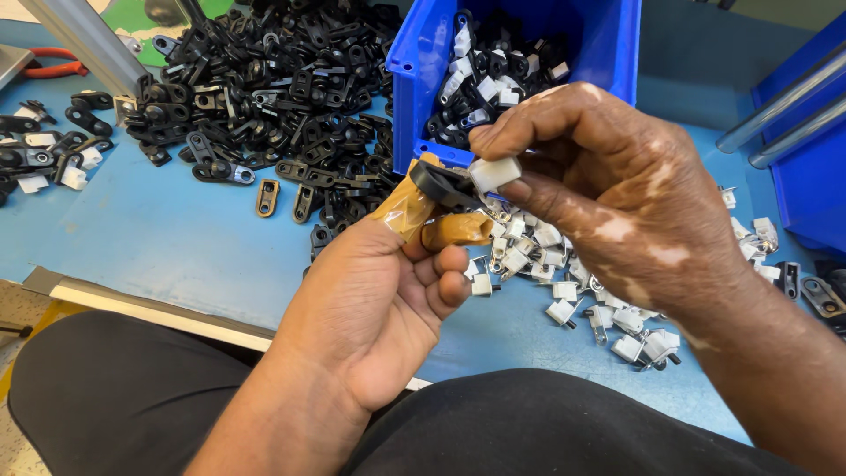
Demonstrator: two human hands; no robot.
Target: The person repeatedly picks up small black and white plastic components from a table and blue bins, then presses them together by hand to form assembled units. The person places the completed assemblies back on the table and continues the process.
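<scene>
My left hand (379, 291) grips a small black plastic bracket (441, 183) between its taped thumb and taped forefinger, just in front of the blue bin (414, 70). My right hand (617, 194) pinches a small white plastic piece (493, 172) against the end of that bracket. The two parts touch each other. Both hands hover above the blue table (176, 247), over a scatter of white pieces (573, 300).
A big heap of black brackets (273, 79) covers the table at the back left. The blue bin holds assembled black-and-white parts (493, 84). A few assembled parts (53, 159) lie at far left. Another blue bin (811, 176) stands at the right. A metal table edge (150, 304) runs near my lap.
</scene>
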